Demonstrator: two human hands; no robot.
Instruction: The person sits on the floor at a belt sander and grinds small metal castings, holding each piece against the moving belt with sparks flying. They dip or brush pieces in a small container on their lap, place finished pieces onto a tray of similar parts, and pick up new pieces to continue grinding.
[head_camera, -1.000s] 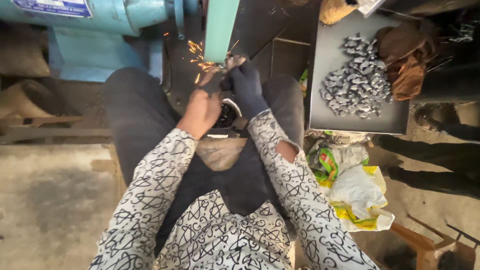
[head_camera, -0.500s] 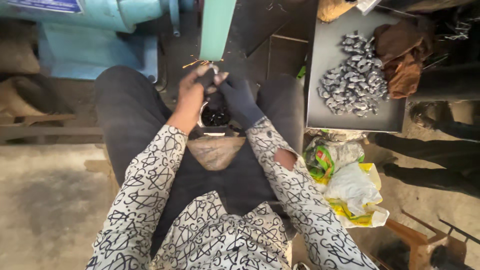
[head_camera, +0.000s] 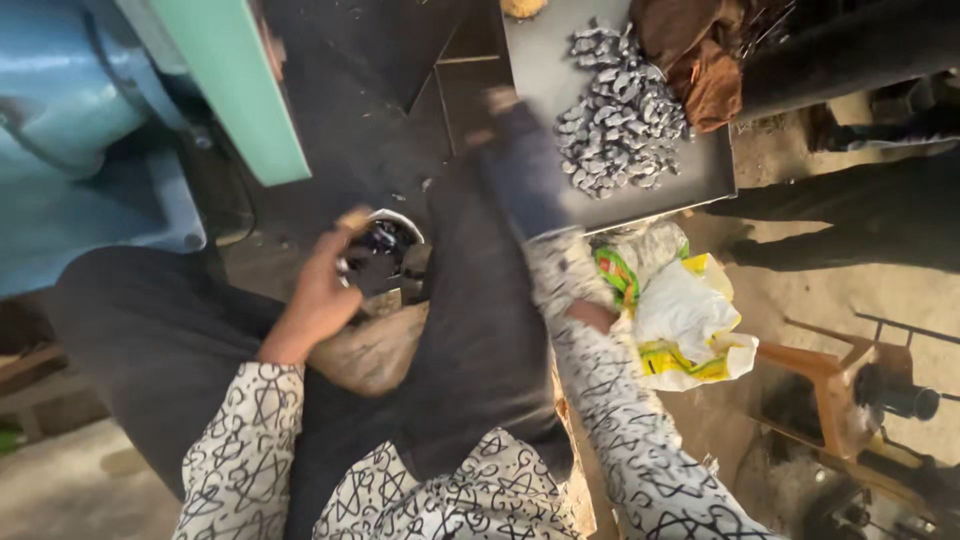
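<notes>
Black-and-white patterned sleeves fill the near edge of our view, over dark trousers. Between our knees sits a tan sack (head_camera: 372, 350), and just beyond it a small round container (head_camera: 388, 245) of dark, shiny pieces. Our left hand (head_camera: 322, 290) is bare and curls over the container's near-left rim, fingers bent as if pinching one piece; the view is too small and dark for us to tell whether anything is actually held.

Our right hand (head_camera: 520, 165) wears a dark glove and is blurred. It is stretched away from us toward the near-left corner of the grey tray (head_camera: 540, 75), close to the heap of grey metal parts (head_camera: 620, 110). We cannot tell how far open it is or whether it holds a part.

We judge the step in hand to be the swap between pieces: one hand at the container, the other reaching for stock. The next move seems to call for a firm pinch on a single part at the edge of the heap, without dragging its neighbours off the tray.

The parts lie jumbled, so no one direction holds; the heap's long axis runs from the tray's near-left toward its far-right. A brown rag (head_camera: 700, 60) lies at the tray's far-right, and a green machine guard (head_camera: 235, 90) slants at far left beside a blue machine body (head_camera: 70, 120).
</notes>
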